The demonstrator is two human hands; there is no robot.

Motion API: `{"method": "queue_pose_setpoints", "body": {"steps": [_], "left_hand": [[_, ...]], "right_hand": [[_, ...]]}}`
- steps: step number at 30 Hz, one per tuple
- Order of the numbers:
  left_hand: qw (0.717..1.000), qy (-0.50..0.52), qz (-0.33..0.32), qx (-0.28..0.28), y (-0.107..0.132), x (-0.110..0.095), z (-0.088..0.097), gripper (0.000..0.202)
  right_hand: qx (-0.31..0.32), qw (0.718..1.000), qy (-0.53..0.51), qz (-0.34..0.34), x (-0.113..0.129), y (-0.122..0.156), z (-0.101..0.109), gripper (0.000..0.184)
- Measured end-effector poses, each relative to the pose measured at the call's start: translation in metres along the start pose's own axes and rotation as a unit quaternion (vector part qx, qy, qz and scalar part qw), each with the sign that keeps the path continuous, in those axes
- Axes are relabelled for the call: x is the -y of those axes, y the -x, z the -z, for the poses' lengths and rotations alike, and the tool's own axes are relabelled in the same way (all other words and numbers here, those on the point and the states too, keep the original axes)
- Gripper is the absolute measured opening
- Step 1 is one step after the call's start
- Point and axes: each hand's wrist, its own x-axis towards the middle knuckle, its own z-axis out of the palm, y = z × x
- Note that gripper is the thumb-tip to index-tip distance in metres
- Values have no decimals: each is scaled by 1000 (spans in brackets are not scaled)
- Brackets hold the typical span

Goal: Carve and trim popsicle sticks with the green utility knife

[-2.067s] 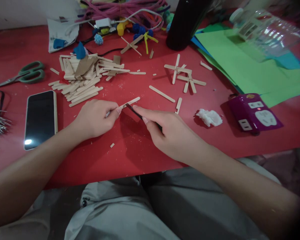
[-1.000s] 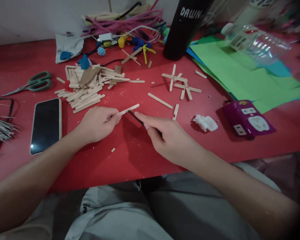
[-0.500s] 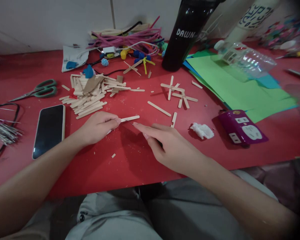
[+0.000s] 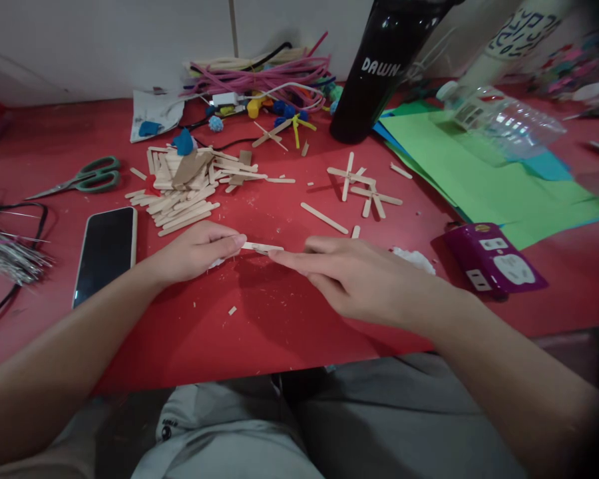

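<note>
My left hand (image 4: pixel 202 249) is closed, pinching a wooden craft stick (image 4: pixel 262 246) that points right, above the table. A bit of something white shows under the fingers. My right hand (image 4: pixel 339 273) is closed around a thin blade (image 4: pixel 260 252), with the index finger stretched along it. The blade meets the stick's lower edge near its free end; its handle, if any, is hidden in the palm. Beyond the hands lie a loose craft stick (image 4: pixel 324 218) and crossed sticks (image 4: pixel 349 176). A heap of craft sticks (image 4: pixel 184 199) lies behind my left hand.
On the left are a phone (image 4: pixel 104 249), green-handled scissors (image 4: pixel 97 175) and a wire bundle (image 4: pixel 10 249). A black bottle (image 4: pixel 374 80), green paper sheets (image 4: pixel 484 166), a plastic bottle (image 4: pixel 509 120), a purple socket box (image 4: pixel 494 259) and crumpled white tissue (image 4: pixel 414 258) stand or lie right.
My right hand has turned flatter and brought the blade up against the craft stick. The stick has tilted level in my left hand. The whole view has shifted slightly.
</note>
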Motion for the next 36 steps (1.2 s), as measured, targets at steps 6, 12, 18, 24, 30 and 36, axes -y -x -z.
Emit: {"method": "queue_pose_setpoints", "body": {"steps": [6, 12, 18, 24, 30, 36], "left_hand": [[999, 14, -26, 23, -4, 6, 1, 43], [998, 51, -31, 26, -4, 9, 1, 44], [999, 6, -41, 10, -6, 8, 1, 42], [996, -67, -59, -19, -6, 5, -4, 42], [992, -105, -58, -49, -4, 3, -10, 43], [993, -87, -44, -64, -6, 7, -8, 39]], "right_hand": [[29, 1000, -8, 5, -6, -10, 10, 59], [55, 998, 1, 2, -2, -19, 19, 61], [40, 999, -3, -2, -3, -15, 17, 60], [21, 1000, 10, -10, -7, 1, 10, 59], [-5, 1000, -14, 14, -11, 5, 3, 54], [-39, 976, -213, 13, -25, 13, 19, 27]]}}
